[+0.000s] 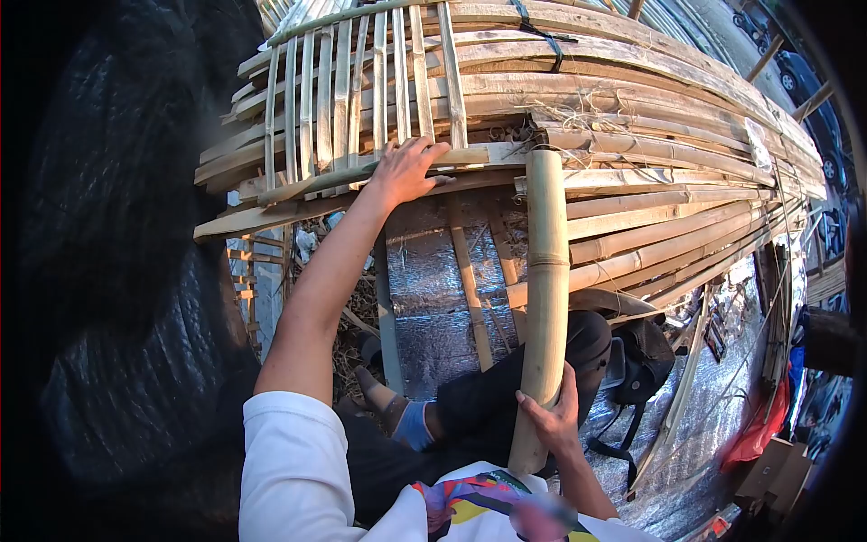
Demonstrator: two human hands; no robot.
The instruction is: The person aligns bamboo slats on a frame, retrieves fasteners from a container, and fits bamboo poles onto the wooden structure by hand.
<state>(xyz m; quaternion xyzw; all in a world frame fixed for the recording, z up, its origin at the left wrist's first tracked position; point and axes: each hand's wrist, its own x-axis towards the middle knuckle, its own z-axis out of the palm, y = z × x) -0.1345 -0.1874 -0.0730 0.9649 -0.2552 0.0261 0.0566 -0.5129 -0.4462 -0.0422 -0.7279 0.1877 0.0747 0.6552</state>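
Observation:
My left hand (411,172) reaches forward to a slatted bamboo panel (341,99). Its fingers curl over the panel's near bamboo rail (316,183), with the thumb on the close side. Several narrow upright slats run from this rail to a far rail (352,16). In my right hand (555,415) is a thick bamboo pole (545,235), gripped near its lower end. The pole stands roughly upright in front of me, its lower end by my shirt and its cut top near the stacked strips. Part of my right palm is hidden behind it.
Long split bamboo strips (668,144) are stacked across the front, bound with a black tie (551,41). Silver foil sheeting (433,307) covers the ground. A black bag (643,357) lies to the right of my knee. Dark plastic sheeting (117,361) hangs at left.

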